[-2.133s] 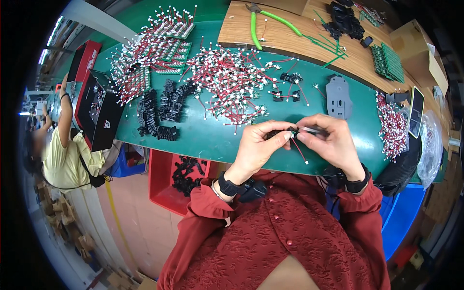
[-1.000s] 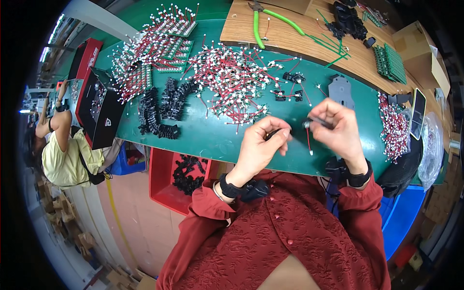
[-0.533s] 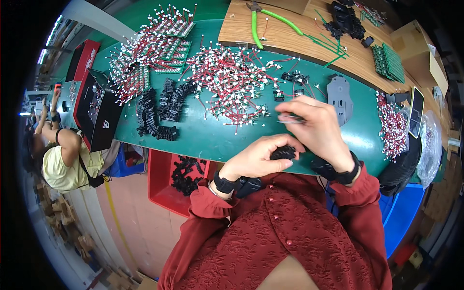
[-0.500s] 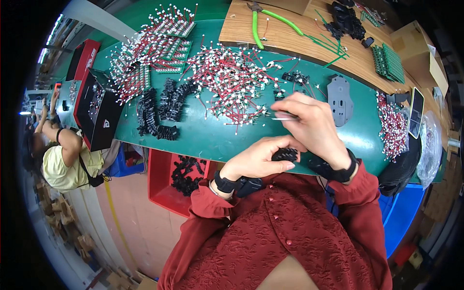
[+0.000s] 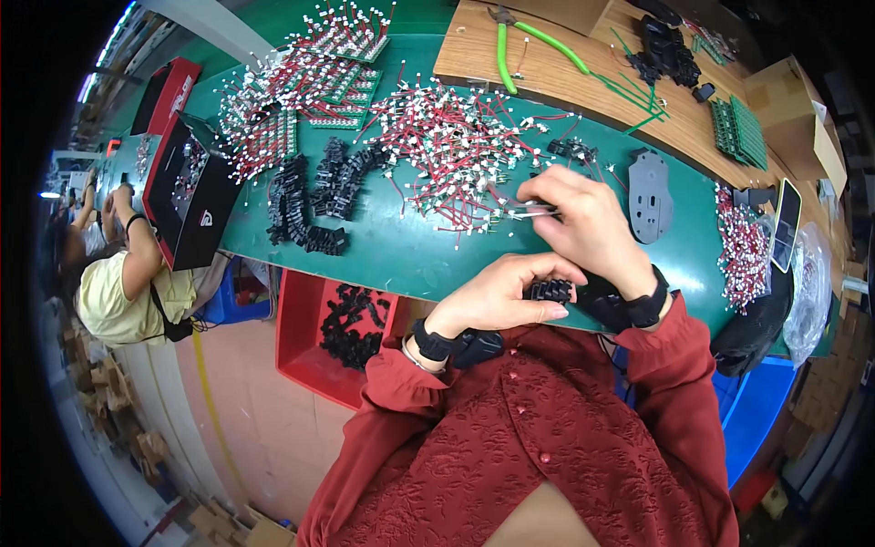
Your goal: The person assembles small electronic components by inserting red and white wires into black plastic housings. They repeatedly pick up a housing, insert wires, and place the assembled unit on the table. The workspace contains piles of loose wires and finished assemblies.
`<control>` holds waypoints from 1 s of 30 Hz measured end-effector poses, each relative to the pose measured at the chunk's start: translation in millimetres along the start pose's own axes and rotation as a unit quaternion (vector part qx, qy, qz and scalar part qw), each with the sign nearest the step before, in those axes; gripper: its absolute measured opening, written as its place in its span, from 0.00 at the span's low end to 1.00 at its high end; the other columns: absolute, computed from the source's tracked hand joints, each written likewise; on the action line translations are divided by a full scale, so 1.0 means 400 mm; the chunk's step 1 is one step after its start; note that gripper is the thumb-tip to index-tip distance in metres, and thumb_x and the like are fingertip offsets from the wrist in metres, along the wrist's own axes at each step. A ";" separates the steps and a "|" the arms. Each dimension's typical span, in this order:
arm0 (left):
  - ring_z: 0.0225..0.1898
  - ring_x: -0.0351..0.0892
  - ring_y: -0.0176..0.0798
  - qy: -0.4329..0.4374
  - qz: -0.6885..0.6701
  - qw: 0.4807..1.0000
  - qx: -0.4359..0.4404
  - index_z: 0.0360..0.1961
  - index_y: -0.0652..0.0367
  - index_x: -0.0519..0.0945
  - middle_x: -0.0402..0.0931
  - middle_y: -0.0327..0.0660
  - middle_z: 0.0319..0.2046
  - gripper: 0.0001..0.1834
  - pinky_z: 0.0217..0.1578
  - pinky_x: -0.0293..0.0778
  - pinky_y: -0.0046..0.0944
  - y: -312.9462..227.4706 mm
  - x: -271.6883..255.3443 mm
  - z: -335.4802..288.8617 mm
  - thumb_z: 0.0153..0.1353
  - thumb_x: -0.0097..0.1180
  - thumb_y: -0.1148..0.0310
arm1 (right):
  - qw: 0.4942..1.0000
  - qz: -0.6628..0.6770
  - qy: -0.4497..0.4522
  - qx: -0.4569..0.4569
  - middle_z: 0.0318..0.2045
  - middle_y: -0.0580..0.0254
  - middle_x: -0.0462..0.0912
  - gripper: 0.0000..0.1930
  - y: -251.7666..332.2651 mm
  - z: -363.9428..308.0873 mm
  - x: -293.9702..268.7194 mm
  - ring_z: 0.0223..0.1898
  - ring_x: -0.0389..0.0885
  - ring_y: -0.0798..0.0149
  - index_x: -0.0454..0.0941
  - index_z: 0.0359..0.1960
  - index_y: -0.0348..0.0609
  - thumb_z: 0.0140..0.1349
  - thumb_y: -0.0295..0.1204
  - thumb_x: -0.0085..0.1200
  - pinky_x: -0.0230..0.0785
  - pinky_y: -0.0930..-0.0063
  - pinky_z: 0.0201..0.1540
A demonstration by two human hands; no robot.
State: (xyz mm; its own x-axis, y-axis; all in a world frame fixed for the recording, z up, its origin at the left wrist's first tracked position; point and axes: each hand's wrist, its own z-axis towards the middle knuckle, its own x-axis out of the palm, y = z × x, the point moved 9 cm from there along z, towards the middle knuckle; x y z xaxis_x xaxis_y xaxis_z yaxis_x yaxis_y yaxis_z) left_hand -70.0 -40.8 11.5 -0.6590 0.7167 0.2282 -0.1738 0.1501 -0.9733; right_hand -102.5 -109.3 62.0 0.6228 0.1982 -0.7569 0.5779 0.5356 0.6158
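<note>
My left hand [image 5: 497, 294] is closed on a small ridged black plastic part [image 5: 552, 291], held between thumb and fingers close to my body at the table's near edge. Above it, my right hand [image 5: 583, 221] pinches metal tweezers [image 5: 536, 212], whose tips point left to the near right side of a heap of red-wired white connectors [image 5: 437, 150]. Whether the tips grip anything is too small to tell. Left of that heap, rows of black plastic parts [image 5: 290, 205] lie on the green table [image 5: 392, 260].
Wired green circuit boards [image 5: 342, 100] are stacked far left, beside a black box [image 5: 191, 205]. Green-handled pliers [image 5: 504, 59] rest on a wooden board. Right stand a grey plate [image 5: 649, 196], more connectors [image 5: 743, 255] and a phone [image 5: 785, 223]. A red bin [image 5: 301, 333] sits below.
My right hand has shifted slightly, and the tweezers now point to the connector heap. My left hand still holds the black part, tilted a little. The whole view has moved slightly.
</note>
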 end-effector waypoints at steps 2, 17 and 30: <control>0.40 0.71 0.32 -0.018 -0.065 0.998 -0.011 0.45 0.64 0.71 0.73 0.41 0.37 0.18 0.41 0.67 0.31 0.006 -0.005 -0.003 0.51 0.55 0.78 | 0.998 0.054 -0.019 0.006 0.25 0.60 0.76 0.12 -0.009 -0.006 -0.023 0.24 0.76 0.64 0.78 0.32 0.41 0.43 0.17 0.52 0.66 0.77 0.24; 0.37 0.75 0.37 -0.214 -0.229 0.948 0.055 0.42 0.65 0.72 0.73 0.45 0.38 0.17 0.42 0.71 0.35 0.024 -0.094 -0.029 0.48 0.58 0.79 | 0.856 0.482 -0.076 0.172 0.29 0.62 0.77 0.07 -0.056 -0.114 -0.057 0.28 0.74 0.75 0.75 0.31 0.31 0.49 0.17 0.55 0.67 0.84 0.33; 0.42 0.71 0.33 -0.230 -0.169 0.946 0.153 0.44 0.64 0.71 0.72 0.42 0.40 0.21 0.43 0.68 0.30 -0.005 -0.089 -0.028 0.47 0.56 0.84 | 0.785 0.537 -0.169 0.259 0.17 0.60 0.76 0.02 -0.060 -0.176 -0.007 0.13 0.67 0.78 0.72 0.25 0.35 0.51 0.19 0.53 0.56 0.88 0.14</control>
State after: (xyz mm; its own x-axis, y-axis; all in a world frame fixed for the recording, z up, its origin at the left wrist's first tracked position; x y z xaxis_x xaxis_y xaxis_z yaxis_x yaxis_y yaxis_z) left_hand -37.8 -59.0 5.1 -0.7643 0.2802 0.5809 -0.5893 0.0624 -0.8055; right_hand -155.2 -65.0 34.2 0.9512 0.0316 0.3069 -0.2935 -0.2135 0.9318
